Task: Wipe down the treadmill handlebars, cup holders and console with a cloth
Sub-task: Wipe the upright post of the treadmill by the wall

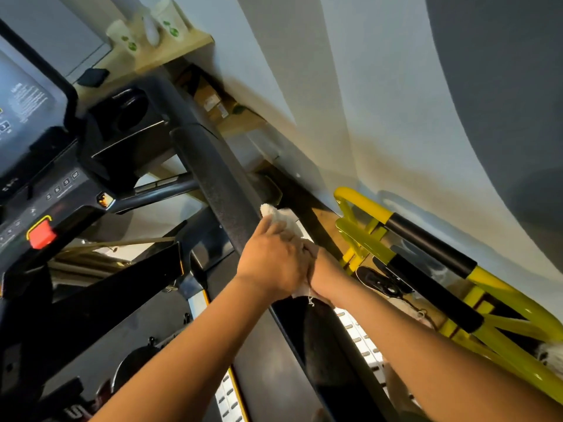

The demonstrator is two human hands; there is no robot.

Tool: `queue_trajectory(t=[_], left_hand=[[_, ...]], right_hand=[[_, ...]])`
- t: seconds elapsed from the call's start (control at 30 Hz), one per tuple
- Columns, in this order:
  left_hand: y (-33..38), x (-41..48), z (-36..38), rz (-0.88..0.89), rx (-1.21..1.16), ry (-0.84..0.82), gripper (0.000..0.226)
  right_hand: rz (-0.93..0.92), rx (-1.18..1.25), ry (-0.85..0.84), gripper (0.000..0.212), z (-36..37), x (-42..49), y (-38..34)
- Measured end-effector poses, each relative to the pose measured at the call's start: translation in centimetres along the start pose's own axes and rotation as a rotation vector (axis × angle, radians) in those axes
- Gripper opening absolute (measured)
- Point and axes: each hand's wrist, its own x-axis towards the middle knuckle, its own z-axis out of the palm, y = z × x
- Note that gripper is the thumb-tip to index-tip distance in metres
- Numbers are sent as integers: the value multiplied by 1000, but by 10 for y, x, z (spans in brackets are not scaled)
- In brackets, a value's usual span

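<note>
Both forearms enter from 6 o'clock and meet just below frame centre. The left hand (271, 263) lies on top, fingers curled over the white cloth (285, 217) and pressing it against the right handlebar (213, 172). The right hand (324, 268) sits tight against the left at its 3 o'clock, touching it. It closes on the same cloth from the far side of the bar, with its fingertips hidden under the left hand. We note the cloth wrapped round the bar: a bunched end sticks out toward 12 o'clock of the hands, a frayed edge toward 6 o'clock.

The handlebar is a black, textured tube running from the hands up toward 11 o'clock. At 3 o'clock of the hands, well apart, a yellow frame (365, 205) with black grips stands along the wall (365, 86).

Farther, at 10 o'clock: a cup holder (128, 114), dark and round. At 9 o'clock: the console (27, 99), its print blurred, with a red stop tab (41, 234) below it. Farthest, at 11 o'clock, is a wooden shelf (182, 48) carrying pale cups (169, 18).
</note>
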Motion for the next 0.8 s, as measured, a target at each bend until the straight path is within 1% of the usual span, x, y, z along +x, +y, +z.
queue_trajectory(t=[0.03,0.07,0.1,0.13,0.2,0.23,0.27,0.3,0.33,0.37,0.4,0.43,0.47,0.5,0.53,0.57,0.6,0.63,0.67,0.7,0.73,0.77,0.8], left_hand=[[7,6,-6,-27,36,-50,52],[14,11,-11,-43,71,-97,47],[23,14,-15,-48,93,-146,43],[32,14,-18,-43,114,-186,41],[48,8,-20,-4,137,-203,42],[54,3,-18,30,129,-197,43],[59,-3,-16,69,118,-170,44],[61,-10,-14,113,107,-127,46],[59,-16,-13,144,109,-90,48],[55,-22,-15,156,103,-73,51],[49,-29,-17,148,92,-63,51],[42,-34,-20,110,69,-59,49],[37,-36,-20,61,53,-66,48],[34,-36,-21,13,53,-91,50],[34,-34,-21,-17,72,-115,52],[37,-29,-20,-34,107,-153,53],[42,-23,-18,-53,140,-184,52],[50,-18,-15,-63,168,-207,48],[59,-13,-13,-56,185,-216,45],[70,-10,-11,-33,201,-222,42],[81,-10,-9,-4,227,-239,39],[92,-11,-8,31,250,-245,37],[102,-15,-9,71,261,-255,36]], right_hand=[[-3,-40,-15,32,3,6,7],[-63,-20,-34,31,3,2,13],[-64,-35,-40,29,1,-3,15],[-35,-38,-86,27,-5,-12,13],[45,-38,-130,19,-11,-23,20],[73,-18,-173,28,-12,-34,26],[102,13,-202,42,-10,-45,30],[108,27,-190,51,-8,-54,34],[62,0,-160,52,-7,-61,34],[-14,-28,-132,44,-1,-63,33],[-94,-98,-66,39,3,-62,28],[-124,-127,-19,41,4,-56,25],[-103,-108,-37,48,4,-52,22],[-22,-2,-18,56,0,-45,15],[46,38,-46,61,-2,-40,13],[125,101,-85,56,-10,-40,7],[134,64,-123,46,-12,-39,13],[150,86,-155,40,-16,-43,16],[118,63,-157,36,-16,-47,23],[163,126,-161,28,-15,-52,28],[143,165,-154,22,-10,-59,36],[149,161,-98,24,-7,-66,45],[124,55,-110,22,-7,-77,54]])
